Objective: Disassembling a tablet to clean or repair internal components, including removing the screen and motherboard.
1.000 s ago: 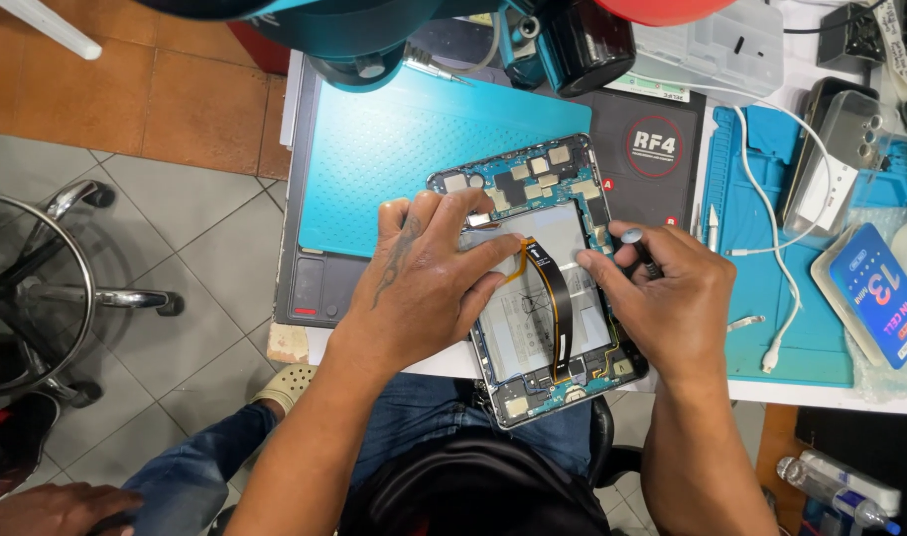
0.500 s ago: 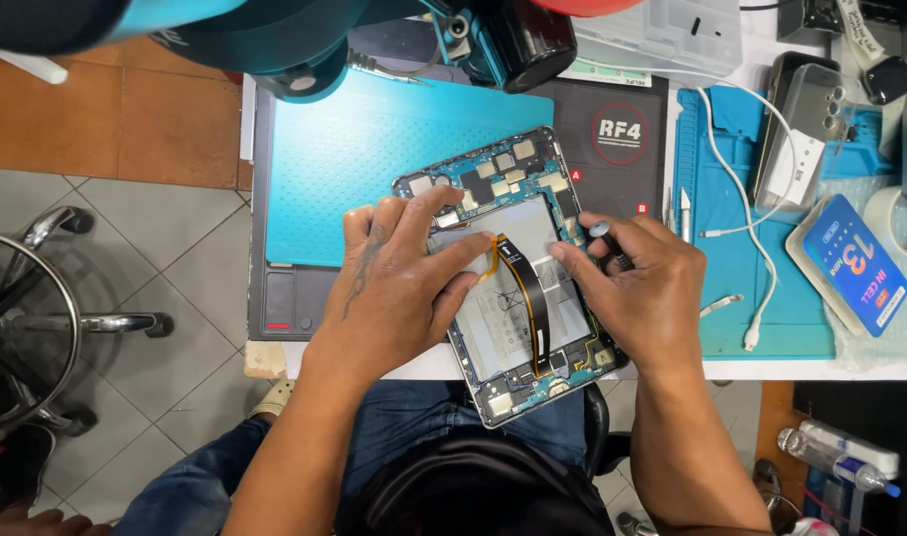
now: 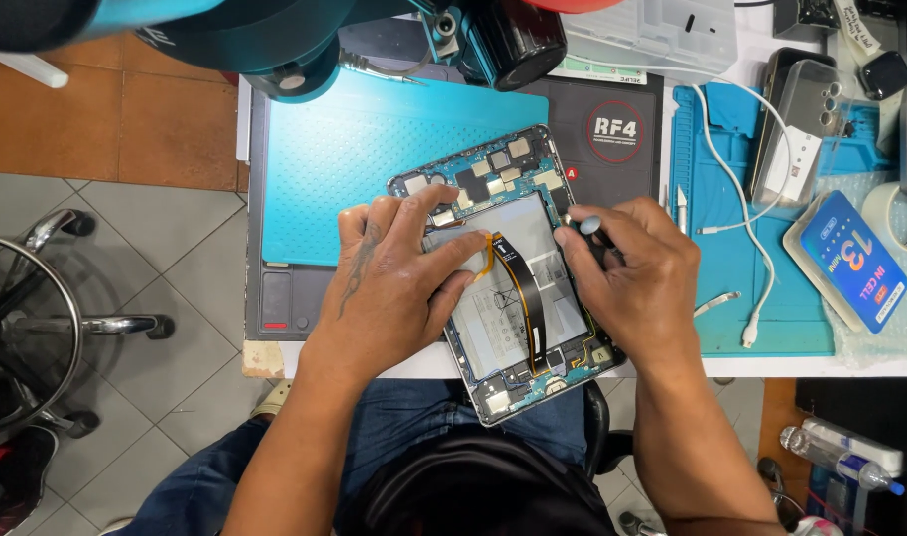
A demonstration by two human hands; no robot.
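Note:
An opened tablet [image 3: 513, 278] lies tilted at the table's near edge, its back off, showing a pale battery, blue circuit boards and a black and orange ribbon cable [image 3: 518, 283]. My left hand [image 3: 394, 283] rests flat on the tablet's left side, fingers pressing on the battery by the cable's orange end. My right hand [image 3: 637, 273] grips a small dark-handled tool [image 3: 590, 236] with a grey cap, held at the tablet's right edge.
A teal work mat [image 3: 344, 159] and a dark mat [image 3: 617, 129] lie behind the tablet. To the right, a blue mat [image 3: 731, 288] carries a white cable [image 3: 756, 268], tweezers [image 3: 716, 303], a phone [image 3: 806, 114] and a boxed package [image 3: 855, 260]. A stool [image 3: 47, 318] stands left.
The view has shifted slightly, so everything sits a bit lower and left in frame. Both hands stay on the tablet; my right hand has edged along its right side.

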